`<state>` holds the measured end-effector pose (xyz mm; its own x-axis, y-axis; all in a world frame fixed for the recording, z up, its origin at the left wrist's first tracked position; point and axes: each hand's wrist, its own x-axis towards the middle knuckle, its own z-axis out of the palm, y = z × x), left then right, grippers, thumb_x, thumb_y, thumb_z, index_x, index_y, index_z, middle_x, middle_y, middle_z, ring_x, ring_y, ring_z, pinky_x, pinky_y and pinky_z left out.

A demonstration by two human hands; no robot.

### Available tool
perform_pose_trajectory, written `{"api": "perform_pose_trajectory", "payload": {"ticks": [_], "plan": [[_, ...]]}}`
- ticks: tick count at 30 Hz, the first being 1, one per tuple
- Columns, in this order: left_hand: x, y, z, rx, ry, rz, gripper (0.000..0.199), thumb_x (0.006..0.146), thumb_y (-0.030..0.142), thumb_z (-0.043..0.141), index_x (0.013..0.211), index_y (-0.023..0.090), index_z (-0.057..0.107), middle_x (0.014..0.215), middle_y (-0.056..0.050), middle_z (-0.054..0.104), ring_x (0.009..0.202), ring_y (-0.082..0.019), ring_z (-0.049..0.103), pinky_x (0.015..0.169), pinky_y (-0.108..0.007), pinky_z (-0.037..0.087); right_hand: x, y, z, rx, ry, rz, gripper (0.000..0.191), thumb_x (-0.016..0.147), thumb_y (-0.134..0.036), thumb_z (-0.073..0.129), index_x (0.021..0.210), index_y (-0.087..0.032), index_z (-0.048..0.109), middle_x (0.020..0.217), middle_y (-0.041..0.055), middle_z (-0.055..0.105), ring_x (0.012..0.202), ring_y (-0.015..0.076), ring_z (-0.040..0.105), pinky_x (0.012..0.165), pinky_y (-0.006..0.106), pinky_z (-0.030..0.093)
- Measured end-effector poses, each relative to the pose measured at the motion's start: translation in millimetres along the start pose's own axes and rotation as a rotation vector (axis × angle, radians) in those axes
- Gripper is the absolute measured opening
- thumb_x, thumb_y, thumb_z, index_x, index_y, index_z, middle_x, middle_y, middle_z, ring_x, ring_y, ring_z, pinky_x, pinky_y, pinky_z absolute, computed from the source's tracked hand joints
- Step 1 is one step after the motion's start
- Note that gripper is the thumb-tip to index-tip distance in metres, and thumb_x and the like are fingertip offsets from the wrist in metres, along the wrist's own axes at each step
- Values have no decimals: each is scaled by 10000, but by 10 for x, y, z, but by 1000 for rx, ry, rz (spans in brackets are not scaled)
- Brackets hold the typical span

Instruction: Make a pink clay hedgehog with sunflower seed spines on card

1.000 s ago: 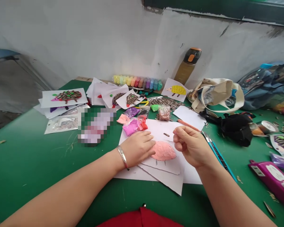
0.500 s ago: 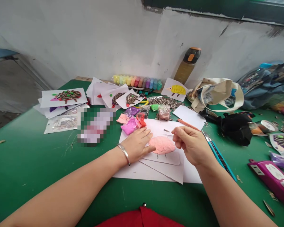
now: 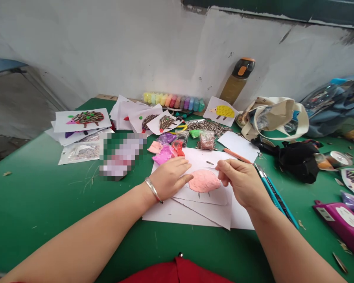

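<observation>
The left hand (image 3: pixel 171 179) is resting flat on paper (image 3: pixel 214 214) bearing pink clay (image 3: pixel 205 181). The right hand (image 3: pixel 238 181) is pinching beside the clay; I cannot tell if it is gripping anything.

Near the front edge of the green table (image 3: pixel 44 212), the person's left hand (image 3: pixel 171 177), a silver bracelet (image 3: pixel 152 189) at its wrist, lies flat on overlapping white paper sheets (image 3: pixel 199 214), thumb at the left end of a flat pink clay oval (image 3: pixel 205 181). The right hand (image 3: pixel 236 180) pinches beside its other end; from here I can't tell on what. 1 dark striped seed (image 3: pixel 209 163) lies just beyond; more seeds (image 3: pixel 209 127) heap toward the back edge.
</observation>
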<state>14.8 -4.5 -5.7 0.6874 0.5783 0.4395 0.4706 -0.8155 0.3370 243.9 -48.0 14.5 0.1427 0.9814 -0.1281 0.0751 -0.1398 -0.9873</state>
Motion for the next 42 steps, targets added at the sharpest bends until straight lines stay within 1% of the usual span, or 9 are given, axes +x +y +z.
{"api": "perform_pose_trajectory", "payload": {"ticks": [3, 5, 8, 10, 14, 20, 24, 32, 42], "plan": [[-2, -36, -25, -22, 82, -21, 285, 952, 290, 477, 1083, 108, 653, 1068, -109, 723, 1064, -228, 649, 974, -370, 506, -3, 1, -13, -45, 28, -38, 309, 784, -434, 702, 644, -165, 642, 537, -16, 563, 477, 74, 469, 467, 224, 382], [7, -52, -42, -17, 134, -42, 251, 941, 263, 491, 1045, 119, 669, 1028, -96, 735, 1007, -208, 671, 934, -332, 524, -8, 10, 2, -44, 16, -47, 222, 767, -394, 723, 777, -175, 684, 624, 0, 628, 561, 105, 557, 540, 240, 451], [27, -67, -62, -5, 151, -67, 237, 937, 253, 484, 996, 135, 680, 985, -78, 741, 939, -193, 685, 870, -300, 541, -20, 15, 38, -23, -22, -41, 282, 780, -377, 704, 999, -200, 684, 817, 35, 704, 721, 158, 653, 658, 287, 513], [37, -79, -68, 0, 123, -81, 241, 938, 253, 468, 979, 145, 680, 971, -73, 739, 913, -193, 684, 837, -303, 546, -30, -2, 57, -70, -37, -41, 258, 812, -397, 660, 973, -198, 693, 834, 40, 707, 714, 157, 655, 664, 294, 517], [39, -112, -62, 18, 7, -71, 254, 943, 235, 439, 988, 130, 666, 989, -92, 720, 947, -214, 657, 878, -351, 530, -60, -52, 84, -287, -17, -100, 253, 830, -399, 619, 714, -182, 682, 631, -2, 617, 573, 123, 557, 563, 265, 461], [54, -139, -46, 60, -151, 17, 248, 945, 159, 414, 943, 109, 657, 946, -104, 685, 1038, -227, 587, 1030, -399, 435, -137, 37, 213, -501, -42, -274, 169, 835, -234, 596, 983, -226, 676, 834, -3, 671, 740, 140, 591, 695, 272, 465], [72, -129, -52, 78, -244, 16, 243, 935, 158, 424, 860, 123, 653, 893, -96, 643, 971, -219, 561, 1011, -404, 433, -180, 113, 351, -693, -174, -458, 128, 892, -197, 531, 863, -216, 654, 781, 2, 642, 743, 144, 563, 684, 273, 430], [87, -136, -50, 59, -260, -15, 235, 924, 149, 440, 778, 132, 624, 871, -89, 609, 923, -215, 533, 913, -375, 455, -139, 200, 559, -890, -162, -671, 226, 935, -166, 465, 879, -190, 682, 811, 53, 641, 792, 179, 553, 738, 315, 418], [65, -142, -39, 64, -248, -29, 244, 909, 129, 446, 705, 150, 578, 815, -62, 579, 858, -198, 508, 798, -330, 439, -159, 272, 601, -1040, -119, -807, 222, 884, -71, 517, 927, -194, 697, 857, 48, 669, 785, 185, 490, 721, 326, 366]]}}
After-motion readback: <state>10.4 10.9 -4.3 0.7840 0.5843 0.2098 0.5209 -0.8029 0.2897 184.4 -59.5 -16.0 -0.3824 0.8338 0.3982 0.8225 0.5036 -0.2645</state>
